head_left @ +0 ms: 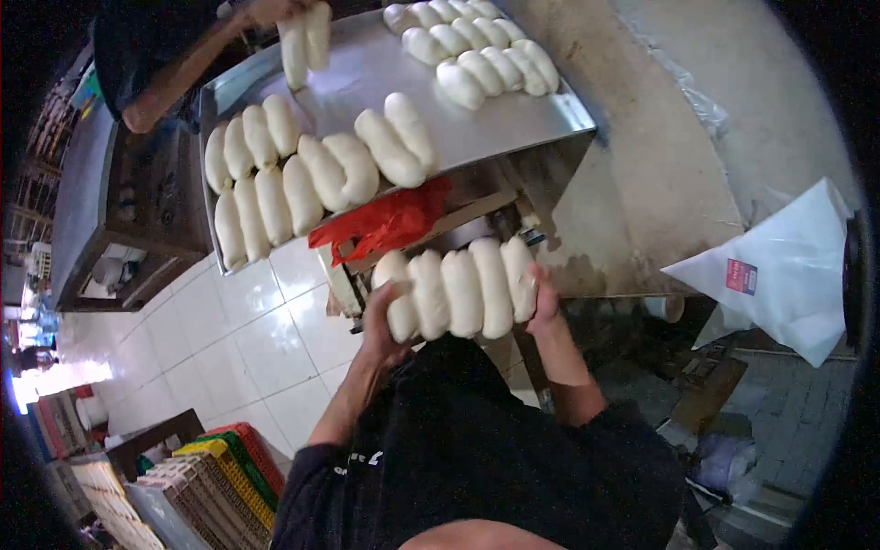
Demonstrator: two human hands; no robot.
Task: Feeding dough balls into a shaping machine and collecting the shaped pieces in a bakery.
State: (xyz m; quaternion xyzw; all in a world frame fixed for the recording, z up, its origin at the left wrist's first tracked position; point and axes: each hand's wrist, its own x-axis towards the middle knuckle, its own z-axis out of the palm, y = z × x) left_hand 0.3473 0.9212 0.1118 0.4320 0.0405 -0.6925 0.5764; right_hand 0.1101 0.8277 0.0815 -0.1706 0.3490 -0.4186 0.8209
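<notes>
Between my two hands is a row of several pale dough rolls (463, 293), lying side by side and pressed together in front of my dark shirt. My left hand (380, 321) is closed around the row's left end, thumb on top. At the right end, my right hand (544, 301) grips the last roll from the side. How far my fingers reach beneath the rolls is hidden. Just beyond, a metal tray (339, 87) carries more rows of dough rolls (266, 197) at its near left and others (472, 50) at its far right.
A co-worker's hand (272, 11) lifts a pair of dough rolls (305, 46) over the tray's far left. A red plastic bag (390, 220) hangs below its near edge. White plastic bag (779, 270) stands right; stacked coloured crates (215, 467) are lower left on the tiled floor (234, 339).
</notes>
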